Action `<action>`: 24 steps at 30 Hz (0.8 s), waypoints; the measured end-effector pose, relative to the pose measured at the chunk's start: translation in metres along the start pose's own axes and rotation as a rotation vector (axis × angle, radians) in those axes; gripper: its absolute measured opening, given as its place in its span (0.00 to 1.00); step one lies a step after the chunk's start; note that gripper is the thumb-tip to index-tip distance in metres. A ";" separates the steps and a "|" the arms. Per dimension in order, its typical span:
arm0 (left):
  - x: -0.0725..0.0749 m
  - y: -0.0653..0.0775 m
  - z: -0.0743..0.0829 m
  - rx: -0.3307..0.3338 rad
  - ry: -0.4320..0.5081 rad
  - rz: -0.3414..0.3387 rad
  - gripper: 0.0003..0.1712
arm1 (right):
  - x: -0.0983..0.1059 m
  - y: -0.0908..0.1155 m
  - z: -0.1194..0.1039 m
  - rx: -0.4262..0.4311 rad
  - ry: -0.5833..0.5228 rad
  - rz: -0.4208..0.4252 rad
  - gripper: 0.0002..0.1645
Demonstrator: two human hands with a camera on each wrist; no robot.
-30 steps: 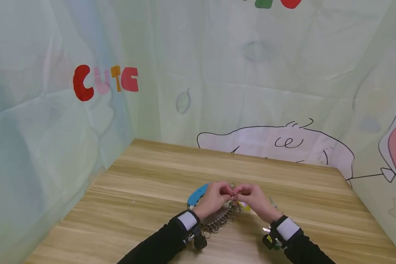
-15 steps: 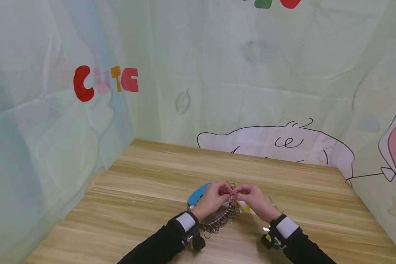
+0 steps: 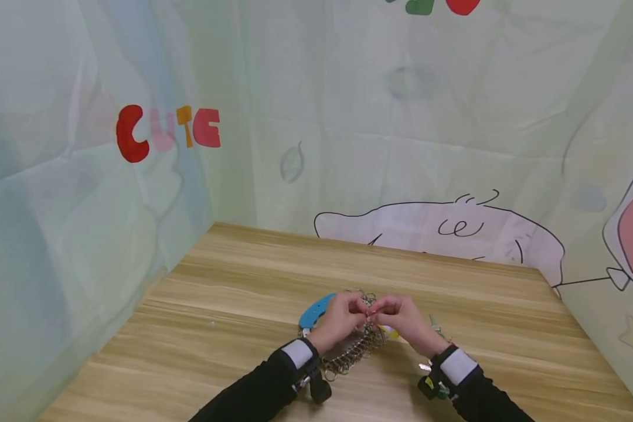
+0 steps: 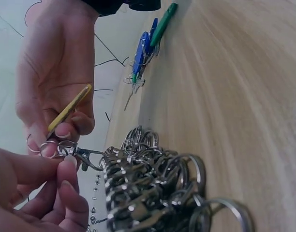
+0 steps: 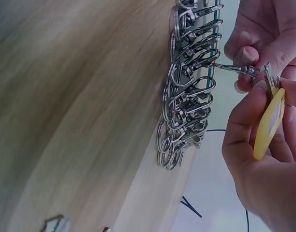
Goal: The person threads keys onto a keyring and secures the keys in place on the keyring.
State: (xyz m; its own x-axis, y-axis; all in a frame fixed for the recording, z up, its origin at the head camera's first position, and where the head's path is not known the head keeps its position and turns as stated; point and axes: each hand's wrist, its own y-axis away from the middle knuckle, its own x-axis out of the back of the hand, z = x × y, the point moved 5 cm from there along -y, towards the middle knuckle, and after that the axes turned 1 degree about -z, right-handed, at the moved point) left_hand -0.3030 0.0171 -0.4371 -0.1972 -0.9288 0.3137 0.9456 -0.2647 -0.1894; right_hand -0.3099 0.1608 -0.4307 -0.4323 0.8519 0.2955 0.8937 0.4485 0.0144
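My left hand (image 3: 340,319) pinches the end of a metal snap hook (image 4: 88,157), which is still joined to a row of similar hooks (image 5: 189,92). Facing it, my right hand (image 3: 407,325) holds a small split ring (image 4: 50,149) with a key (image 5: 271,79) and a yellow key tag (image 5: 270,123). The fingertips of both hands meet where the rings come together, partly covering them. A blue curved strip (image 3: 315,312) with small holes lies beyond my left wrist, partly hidden by that hand. The hooks bunch on the table below the hands.
Blue (image 4: 141,53) and green (image 4: 164,25) key tags with keys lie on the wooden table (image 3: 216,281) by my right wrist. Printed cloth walls (image 3: 348,146) stand along its back and sides.
Both hands stay together at the rings, with only slight finger movement and a small shift left. More of the hooks behind the fingers shows now.
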 end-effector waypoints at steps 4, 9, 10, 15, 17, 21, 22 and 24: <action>0.000 0.000 0.001 -0.024 -0.046 -0.002 0.07 | 0.000 -0.001 0.002 -0.027 -0.031 -0.004 0.13; 0.000 0.004 0.006 -0.135 -0.148 -0.001 0.06 | 0.001 -0.001 0.005 -0.055 -0.071 -0.002 0.14; 0.000 0.004 0.006 -0.146 -0.151 -0.002 0.06 | 0.002 -0.002 0.006 -0.057 -0.074 0.000 0.14; -0.001 0.005 0.007 -0.184 -0.149 -0.008 0.07 | 0.002 -0.002 0.007 -0.053 -0.069 0.007 0.15; -0.002 0.006 0.007 -0.200 -0.156 -0.006 0.07 | 0.003 -0.002 0.007 -0.046 -0.065 0.009 0.15; -0.002 0.006 0.007 -0.213 -0.162 -0.003 0.07 | 0.003 -0.001 0.004 -0.034 -0.046 0.010 0.14; -0.001 0.006 0.006 -0.206 -0.158 -0.005 0.07 | 0.002 0.000 0.004 -0.033 -0.039 0.010 0.14; -0.001 0.005 0.004 -0.173 -0.137 -0.016 0.07 | 0.001 0.000 0.003 -0.029 -0.020 0.010 0.14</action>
State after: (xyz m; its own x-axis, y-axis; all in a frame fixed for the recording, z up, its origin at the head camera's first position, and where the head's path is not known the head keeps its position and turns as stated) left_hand -0.2967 0.0176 -0.4345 -0.1632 -0.8835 0.4391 0.8818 -0.3303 -0.3367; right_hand -0.3108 0.1625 -0.4328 -0.4251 0.8618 0.2765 0.9011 0.4318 0.0397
